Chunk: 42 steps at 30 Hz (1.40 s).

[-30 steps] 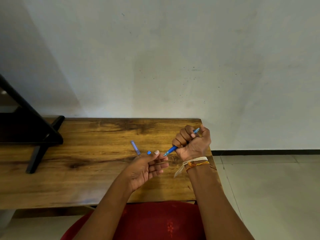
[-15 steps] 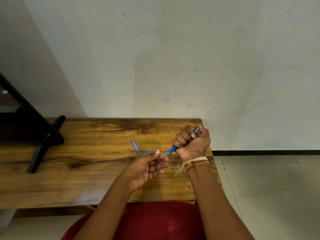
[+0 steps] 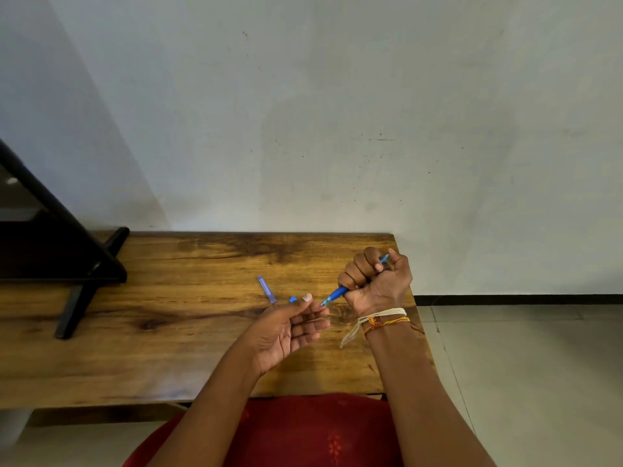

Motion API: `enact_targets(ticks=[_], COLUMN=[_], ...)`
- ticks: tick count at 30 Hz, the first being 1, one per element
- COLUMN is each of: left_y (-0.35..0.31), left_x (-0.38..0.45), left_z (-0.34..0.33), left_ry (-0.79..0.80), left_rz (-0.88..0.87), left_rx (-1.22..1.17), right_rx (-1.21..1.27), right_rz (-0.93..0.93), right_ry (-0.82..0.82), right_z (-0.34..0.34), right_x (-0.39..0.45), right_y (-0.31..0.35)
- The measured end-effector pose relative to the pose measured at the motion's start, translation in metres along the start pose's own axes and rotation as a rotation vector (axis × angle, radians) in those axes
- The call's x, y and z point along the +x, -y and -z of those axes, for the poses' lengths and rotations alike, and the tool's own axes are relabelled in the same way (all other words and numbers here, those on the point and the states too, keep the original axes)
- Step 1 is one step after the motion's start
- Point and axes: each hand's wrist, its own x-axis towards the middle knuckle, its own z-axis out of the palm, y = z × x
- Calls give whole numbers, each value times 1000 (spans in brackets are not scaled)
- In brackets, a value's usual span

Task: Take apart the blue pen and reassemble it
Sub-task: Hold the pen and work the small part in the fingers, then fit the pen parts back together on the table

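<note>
My right hand (image 3: pixel 377 281) is closed in a fist around the blue pen barrel (image 3: pixel 338 293), whose open front end points down-left and whose back end sticks out past my thumb. My left hand (image 3: pixel 286 328) is palm up just left of that end, fingertips nearly touching the barrel tip; a thin pale part seems to lie across its fingers, too small to make out. On the wooden table (image 3: pixel 168 315) lie a translucent blue pen cap (image 3: pixel 266 289) and a small blue piece (image 3: pixel 292 299), both just beyond my left fingertips.
A dark wooden stand (image 3: pixel 77 264) sits on the table's left end. The table's right edge runs just under my right wrist, with tiled floor (image 3: pixel 539 365) beyond. A white wall rises behind the table. Red cloth (image 3: pixel 303 433) covers my lap.
Hardly anything moved. My left fingertips have edged slightly closer to the barrel's open end; my right fist keeps the barrel in the same place.
</note>
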Motion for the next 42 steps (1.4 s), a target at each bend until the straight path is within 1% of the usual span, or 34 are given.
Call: enact_targets(ticks=[13, 18, 22, 26, 30, 33, 35, 38, 42], left_y=[3, 5, 6, 7, 7, 4, 1, -5, -9], left_x=[3, 6, 9, 11, 13, 13, 14, 18, 29], left_z=[1, 1, 2, 1, 4, 8, 12, 20, 30], left_ry=[-23, -92, -156, -216, -301, -344, -370, -412, -509], left_rz=[-22, -17, -13, -2, 16, 28, 32, 25, -23], left_rx=[42, 52, 14, -10, 37, 102, 120, 136, 206], right_rx=[82, 76, -52, -306, -412, -489, -583, -763, -934], right_rz=[-29, -50, -75, -209, -257, -244, -216, -155, -74], right_ry=[32, 9, -79, -145, -177, -214, -251, -344, -454], right_z=[8, 8, 2, 3, 9, 18, 25, 30, 36], right_x=[4, 5, 5, 6, 15, 26, 32, 40, 50], right_y=[0, -4, -12, -26, -41, -47, -51, -58, -62])
